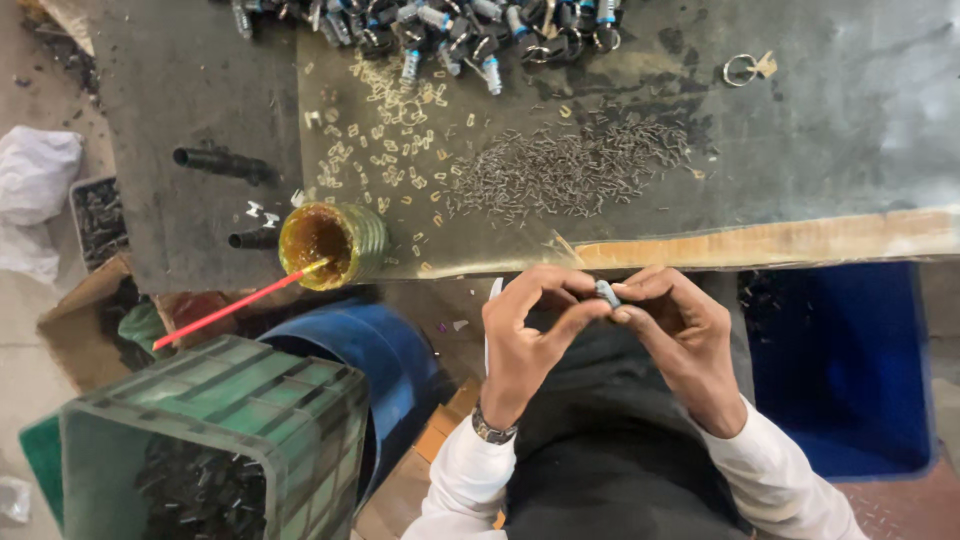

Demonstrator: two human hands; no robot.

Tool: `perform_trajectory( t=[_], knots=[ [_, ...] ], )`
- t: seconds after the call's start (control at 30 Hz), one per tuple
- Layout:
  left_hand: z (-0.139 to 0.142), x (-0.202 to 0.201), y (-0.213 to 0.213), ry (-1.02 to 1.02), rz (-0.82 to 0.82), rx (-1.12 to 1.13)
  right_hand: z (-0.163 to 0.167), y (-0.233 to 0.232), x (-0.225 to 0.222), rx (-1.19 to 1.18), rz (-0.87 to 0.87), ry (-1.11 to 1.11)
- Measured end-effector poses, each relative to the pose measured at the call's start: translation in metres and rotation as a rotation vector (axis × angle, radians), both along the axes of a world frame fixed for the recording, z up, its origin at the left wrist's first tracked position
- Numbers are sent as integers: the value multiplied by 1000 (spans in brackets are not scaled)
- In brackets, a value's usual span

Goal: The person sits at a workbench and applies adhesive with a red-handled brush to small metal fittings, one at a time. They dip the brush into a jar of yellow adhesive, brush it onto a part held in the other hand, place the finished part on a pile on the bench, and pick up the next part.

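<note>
A green crate [215, 440] of dark parts sits nearest. Left hand [525, 330] and right hand [675, 325] pinch a small grey cylinder [607, 293] between their fingers, just off the counter [800, 130] edge. A loosened pinch would likely drop it into the lap.

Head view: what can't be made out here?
- Small grey part: pinched between the left hand and right hand; fingers cover most of it.
- Heap of key-like pieces: cut off by the top edge.
- Green crate: dark contents too small to identify.
- Amber jar: contents unclear.
</note>
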State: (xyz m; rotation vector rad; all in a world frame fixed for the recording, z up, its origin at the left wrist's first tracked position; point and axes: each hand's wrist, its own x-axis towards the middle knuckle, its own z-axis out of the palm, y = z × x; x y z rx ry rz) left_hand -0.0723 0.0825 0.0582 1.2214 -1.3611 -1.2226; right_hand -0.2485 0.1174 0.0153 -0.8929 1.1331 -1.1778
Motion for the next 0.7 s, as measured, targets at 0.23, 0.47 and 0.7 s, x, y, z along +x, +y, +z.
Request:
perform_trajectory(
  t=[0.23,0.47,0.7],
  knots=[
    [-9,57,20,-177,341,-249,-4,-1,5,213,71,-333],
    [-5,141,16,-56,930,-253,-10,-5,9,177,118,-429],
    [21,185,-4,-175,833,-256,-17,-10,10,198,193,-359]
  ],
)
